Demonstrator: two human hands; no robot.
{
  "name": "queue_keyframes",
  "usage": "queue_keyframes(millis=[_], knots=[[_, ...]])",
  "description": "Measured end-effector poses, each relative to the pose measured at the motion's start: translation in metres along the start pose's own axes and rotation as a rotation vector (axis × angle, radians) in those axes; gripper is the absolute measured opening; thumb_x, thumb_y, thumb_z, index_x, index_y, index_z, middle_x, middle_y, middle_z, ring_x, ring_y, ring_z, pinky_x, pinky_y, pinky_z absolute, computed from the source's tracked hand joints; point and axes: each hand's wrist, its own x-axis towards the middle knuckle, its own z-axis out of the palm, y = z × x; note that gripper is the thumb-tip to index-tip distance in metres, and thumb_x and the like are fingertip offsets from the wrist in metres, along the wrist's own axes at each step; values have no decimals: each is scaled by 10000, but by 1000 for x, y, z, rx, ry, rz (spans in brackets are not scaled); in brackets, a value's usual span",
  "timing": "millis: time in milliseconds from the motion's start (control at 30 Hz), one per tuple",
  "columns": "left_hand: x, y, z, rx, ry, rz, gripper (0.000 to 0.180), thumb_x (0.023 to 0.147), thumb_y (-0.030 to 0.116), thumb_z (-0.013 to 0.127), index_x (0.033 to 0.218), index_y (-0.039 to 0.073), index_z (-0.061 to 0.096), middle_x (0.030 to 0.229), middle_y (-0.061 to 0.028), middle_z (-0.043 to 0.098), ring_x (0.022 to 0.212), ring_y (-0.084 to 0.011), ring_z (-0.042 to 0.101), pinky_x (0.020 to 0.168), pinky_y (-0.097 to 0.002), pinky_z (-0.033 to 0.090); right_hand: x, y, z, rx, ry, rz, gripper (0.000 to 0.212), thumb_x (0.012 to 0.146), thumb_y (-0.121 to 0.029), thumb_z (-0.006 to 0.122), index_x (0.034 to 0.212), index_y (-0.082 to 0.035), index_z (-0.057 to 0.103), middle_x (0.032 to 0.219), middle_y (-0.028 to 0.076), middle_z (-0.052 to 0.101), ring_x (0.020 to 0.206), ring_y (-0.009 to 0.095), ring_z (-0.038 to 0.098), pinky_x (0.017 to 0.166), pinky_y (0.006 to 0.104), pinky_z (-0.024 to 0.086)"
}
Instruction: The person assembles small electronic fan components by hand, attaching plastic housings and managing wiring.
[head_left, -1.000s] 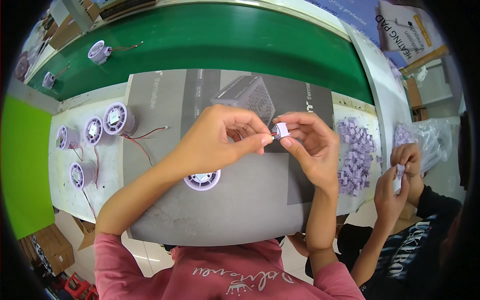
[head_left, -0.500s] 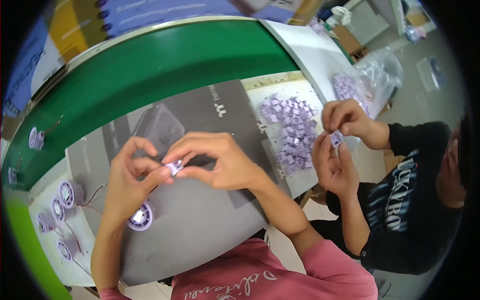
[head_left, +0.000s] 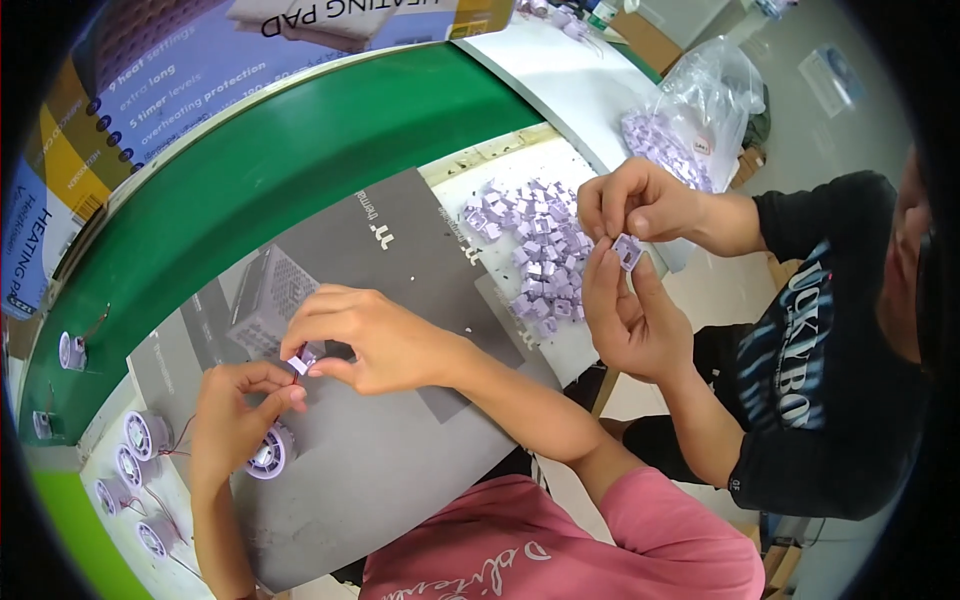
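I see the bare left hand (head_left: 238, 405) pinching, and the bare right hand (head_left: 372, 338), knuckles up, pinching close beside it.

Ahead of you curves a green strip (head_left: 310, 150); beyond, a blue box (head_left: 215, 85); lime panel (head_left: 55, 500) left; pale floor (head_left: 632, 408) right.

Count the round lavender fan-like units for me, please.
7 fan-like units: four clustered at lower left, two on the green surface at far left, one on the grey mat by the left hand. Others may be hidden.
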Motion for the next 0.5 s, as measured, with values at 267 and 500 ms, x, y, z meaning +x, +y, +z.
queue_keyframes(millis=[267, 500], knots=[[-28, 15, 12, 522, 207, 178, 299, 783, 239, 799, 954, 24, 682, 829, -129, 707, 759, -300, 683, 662, -378, 492, -8, 10, 14, -291, -54, -49, 285, 738, -51, 765, 1003, -79, 665, 1024, 57, 655, 1088, 268, 561, 937, 420, 445], [-69, 25, 11, 879, 147, 162, 654, 600, 239, 898, 1159, 75, 600, 1056, -137, 665, 899, -364, 642, 737, -448, 495, -11, 17, 26, -460, -152, -44, 287, 746, -88, 775, 1008, -95, 657, 1021, 59, 656, 1084, 247, 561, 940, 393, 419]])
